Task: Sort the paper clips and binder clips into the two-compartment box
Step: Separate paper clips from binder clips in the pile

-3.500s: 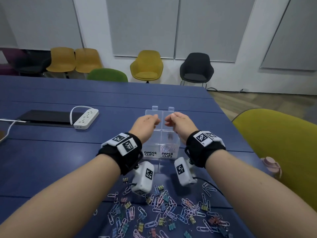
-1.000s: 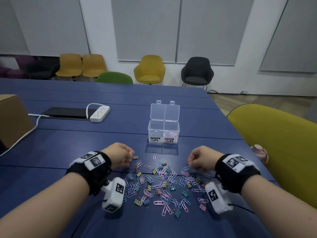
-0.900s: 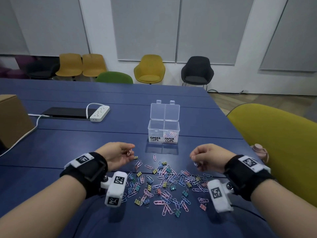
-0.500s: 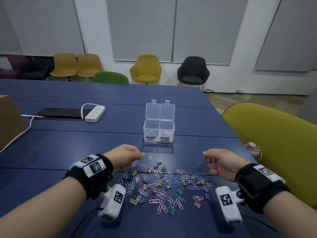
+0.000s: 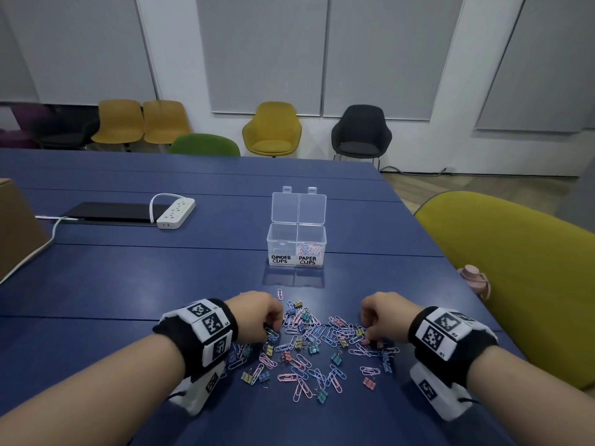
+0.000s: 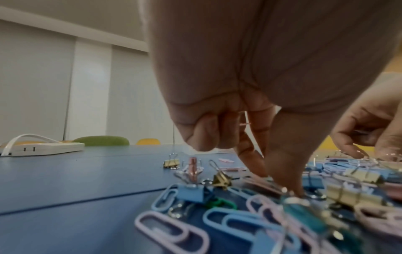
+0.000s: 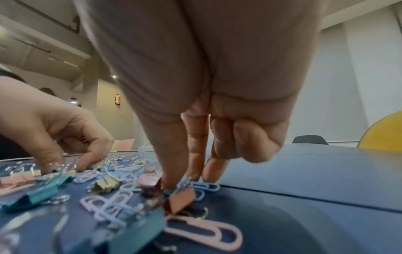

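Both hands are down at a scatter of pastel paper clips (image 5: 302,362) and small binder clips (image 5: 314,349) on the blue bench (image 5: 128,284). The left hand (image 5: 257,315) sits at the left edge of the scatter, its outer fingers curled into the palm while thumb and forefinger reach down with their tips (image 6: 289,187) pressed among the clips; whether they have actually pinched one cannot be told from the wrist view. The right hand (image 5: 381,315) is at the right edge, posed the same way, with thumb and forefinger tips (image 7: 172,182) closing at the wire handles of an orange binder clip (image 7: 182,199), though a firm grip is not clear. A pink paper clip (image 7: 206,230) lies just in front of that orange clip, and a blue binder clip (image 6: 192,192) lies to the left of the left hand's fingertips. Beyond the scatter, well apart from both hands, stands the clear two-compartment box (image 5: 296,249) with its lid upright and open; the left compartment is labelled BINDER CLIPS and the right one, labelled PAPER CLIPS, holds a small heap of paper clips. Further left on the bench lies a white power strip (image 5: 175,212) beside a flat black panel (image 5: 106,212), and a cardboard box (image 5: 16,226) shows at the left edge. An olive-yellow chair (image 5: 515,268) stands at the right of the bench.
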The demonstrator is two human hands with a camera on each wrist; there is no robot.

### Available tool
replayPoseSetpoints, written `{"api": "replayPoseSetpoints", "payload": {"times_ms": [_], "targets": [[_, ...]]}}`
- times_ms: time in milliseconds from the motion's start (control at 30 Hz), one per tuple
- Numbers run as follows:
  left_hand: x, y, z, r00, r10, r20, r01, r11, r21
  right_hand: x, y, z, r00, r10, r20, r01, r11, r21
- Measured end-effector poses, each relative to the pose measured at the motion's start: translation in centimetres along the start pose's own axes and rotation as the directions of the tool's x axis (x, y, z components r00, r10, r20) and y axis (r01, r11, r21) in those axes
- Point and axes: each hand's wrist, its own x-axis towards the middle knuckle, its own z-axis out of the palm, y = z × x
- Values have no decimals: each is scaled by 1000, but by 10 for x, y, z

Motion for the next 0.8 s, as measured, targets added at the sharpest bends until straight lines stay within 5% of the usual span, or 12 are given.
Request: {"api": "replayPoseSetpoints", "payload": {"times_ms": [467,567,633,667,733,800], "targets": [[2,1,6,998,-67,-18,67,998,11,6,-1,-1,999,-49,4,49,990,-130],[1,-3,1,994,-97,-44,93,993,-72,9,-2,1,999,-25,21,29,985,-173],[0,-7,-3,987,-148,-65,124,951,-284,10,-2,2,999,-20,27,25,983,-184],[-1,-8,-4,979,-196,-61,141,859,-492,10,-1,2,999,-19,29,24,982,-187],[-6,-9,-5,961,-277,3,141,482,-865,10,0,3,1000,-22,15,24,984,-179],[-11,-12,-7,956,-274,103,145,138,-980,9,2,3,1000,-30,-8,29,990,-135]]}}
